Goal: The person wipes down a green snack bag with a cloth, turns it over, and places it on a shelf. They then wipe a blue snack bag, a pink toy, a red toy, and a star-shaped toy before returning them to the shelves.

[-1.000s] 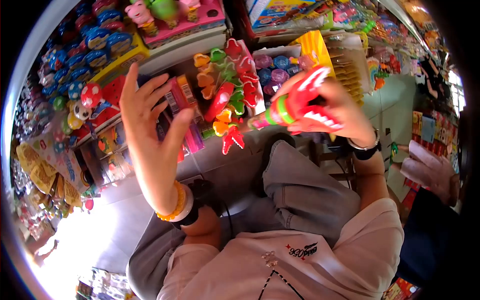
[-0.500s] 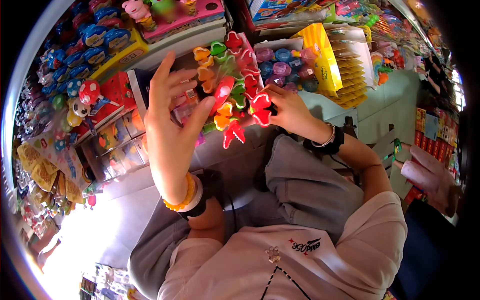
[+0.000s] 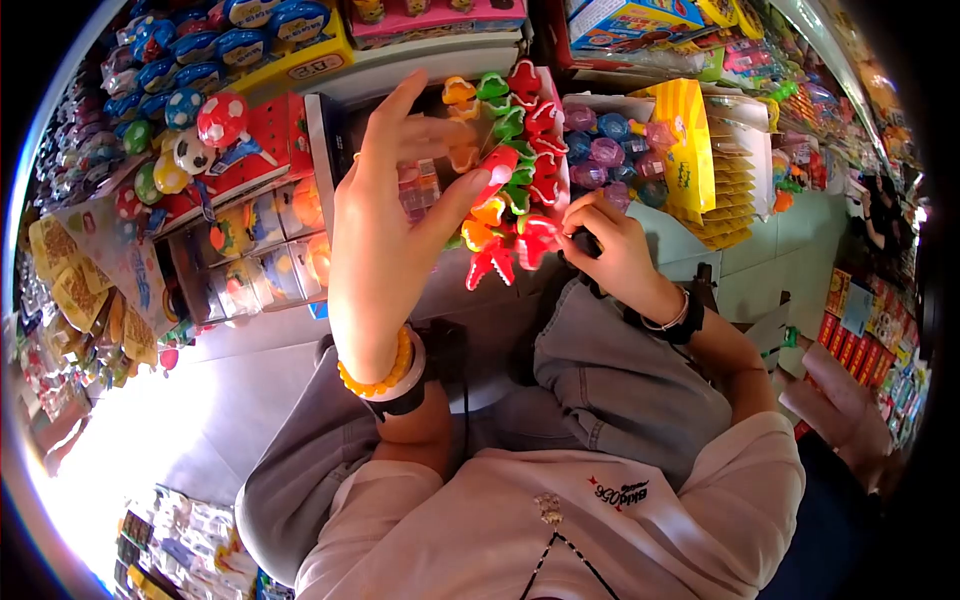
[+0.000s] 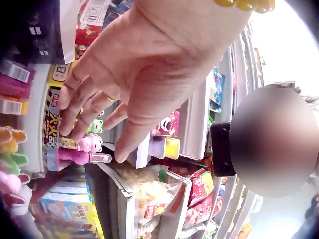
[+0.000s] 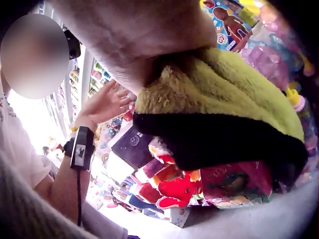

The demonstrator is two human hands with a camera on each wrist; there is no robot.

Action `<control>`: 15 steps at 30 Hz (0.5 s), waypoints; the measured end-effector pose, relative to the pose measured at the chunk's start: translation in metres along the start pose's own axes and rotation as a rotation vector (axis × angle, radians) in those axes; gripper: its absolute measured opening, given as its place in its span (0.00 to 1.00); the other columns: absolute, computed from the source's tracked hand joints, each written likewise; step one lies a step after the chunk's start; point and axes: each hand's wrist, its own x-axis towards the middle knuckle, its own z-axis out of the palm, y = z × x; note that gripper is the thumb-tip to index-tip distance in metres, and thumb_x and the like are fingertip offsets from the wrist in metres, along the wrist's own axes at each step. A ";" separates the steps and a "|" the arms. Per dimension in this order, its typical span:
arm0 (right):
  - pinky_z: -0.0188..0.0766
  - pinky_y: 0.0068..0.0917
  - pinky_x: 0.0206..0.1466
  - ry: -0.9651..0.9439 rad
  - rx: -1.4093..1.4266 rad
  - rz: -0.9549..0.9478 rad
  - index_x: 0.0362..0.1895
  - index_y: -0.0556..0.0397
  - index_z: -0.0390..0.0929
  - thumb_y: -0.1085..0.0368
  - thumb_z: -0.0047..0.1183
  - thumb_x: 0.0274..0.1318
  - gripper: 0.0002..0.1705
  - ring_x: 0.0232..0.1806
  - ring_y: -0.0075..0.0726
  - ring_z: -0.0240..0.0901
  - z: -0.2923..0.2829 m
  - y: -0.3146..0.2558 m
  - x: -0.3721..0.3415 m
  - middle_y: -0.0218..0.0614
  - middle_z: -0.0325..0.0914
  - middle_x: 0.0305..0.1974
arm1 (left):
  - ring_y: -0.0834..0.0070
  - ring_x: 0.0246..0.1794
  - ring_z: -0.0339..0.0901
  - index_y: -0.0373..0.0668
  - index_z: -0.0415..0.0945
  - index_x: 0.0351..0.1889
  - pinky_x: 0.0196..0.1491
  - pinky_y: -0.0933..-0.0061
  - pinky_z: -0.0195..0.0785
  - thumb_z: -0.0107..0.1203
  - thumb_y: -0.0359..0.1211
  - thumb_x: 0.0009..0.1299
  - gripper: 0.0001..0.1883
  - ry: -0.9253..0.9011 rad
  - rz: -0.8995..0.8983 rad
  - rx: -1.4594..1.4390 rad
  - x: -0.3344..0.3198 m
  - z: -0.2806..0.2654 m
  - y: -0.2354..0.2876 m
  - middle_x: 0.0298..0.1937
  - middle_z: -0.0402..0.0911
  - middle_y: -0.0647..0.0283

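In the head view my left hand [image 3: 395, 215] is raised over the boxes with fingers spread, holding nothing. The left wrist view also shows the left hand [image 4: 149, 64] empty. My right hand [image 3: 612, 242] is at the front right of a box of toys shaped like toothed animal heads. Its curled fingers grip something dark; in the right wrist view this is a fuzzy yellow-green cloth [image 5: 214, 89] with a black edge. Just left of its fingertips is a red toothed-head toy [image 3: 537, 240]. Another red toothed-head toy [image 3: 490, 265] lies at the box's front end.
Right of the toys are a bin of purple and blue plastic toys [image 3: 605, 152] and a yellow box [image 3: 682, 150] of packets. Ball-shaped toys [image 3: 222, 122] and a divided tray [image 3: 250, 285] are at the left. Another person's arm [image 3: 835, 400] shows at the right.
My right hand has come down and left with the red toothed-head toy, which now sits at the box's front, beside the fingertips. The left hand stays raised and open as the view turns.
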 end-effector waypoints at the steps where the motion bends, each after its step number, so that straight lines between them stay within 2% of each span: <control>1: 0.68 0.28 0.28 -0.003 -0.017 -0.006 0.31 0.50 0.70 0.68 0.60 0.47 0.10 0.28 0.35 0.73 0.001 0.000 0.001 0.30 0.72 0.34 | 0.69 0.43 0.79 0.39 0.62 0.63 0.48 0.70 0.71 0.67 0.30 0.57 0.36 -0.004 0.011 0.001 0.000 -0.001 -0.001 0.43 0.81 0.59; 5: 0.68 0.27 0.26 0.029 -0.049 -0.049 0.38 0.48 0.74 0.66 0.61 0.48 0.12 0.24 0.31 0.72 0.001 -0.009 0.005 0.29 0.72 0.36 | 0.69 0.43 0.79 0.39 0.62 0.63 0.47 0.71 0.72 0.66 0.28 0.56 0.36 -0.010 0.000 0.003 0.001 -0.001 0.000 0.43 0.81 0.59; 8: 0.67 0.25 0.24 -0.102 -0.229 -0.195 0.44 0.45 0.76 0.63 0.61 0.47 0.17 0.23 0.28 0.72 -0.007 -0.015 0.009 0.27 0.71 0.41 | 0.69 0.43 0.80 0.39 0.62 0.63 0.46 0.71 0.72 0.66 0.28 0.56 0.36 -0.023 0.006 0.035 0.002 0.000 -0.002 0.43 0.81 0.59; 9: 0.67 0.25 0.24 -0.175 -0.298 -0.231 0.46 0.43 0.75 0.59 0.63 0.45 0.21 0.22 0.29 0.72 -0.008 -0.015 0.007 0.27 0.70 0.43 | 0.70 0.43 0.80 0.39 0.62 0.63 0.46 0.71 0.72 0.66 0.28 0.56 0.36 -0.024 0.002 0.041 0.002 0.000 -0.002 0.43 0.81 0.59; 12: 0.71 0.28 0.28 -0.447 -0.569 -0.105 0.46 0.44 0.76 0.58 0.65 0.40 0.24 0.28 0.33 0.74 -0.012 -0.026 0.009 0.30 0.70 0.45 | 0.70 0.42 0.80 0.39 0.62 0.63 0.45 0.71 0.72 0.66 0.29 0.56 0.36 -0.029 0.002 0.047 0.003 -0.001 -0.004 0.42 0.81 0.59; 15: 0.72 0.30 0.28 -0.408 -0.639 -0.124 0.42 0.42 0.77 0.57 0.61 0.45 0.18 0.27 0.35 0.74 0.005 0.008 -0.007 0.29 0.72 0.43 | 0.70 0.41 0.80 0.39 0.62 0.63 0.44 0.71 0.72 0.66 0.29 0.57 0.36 -0.039 -0.015 0.059 0.004 0.000 -0.002 0.42 0.81 0.59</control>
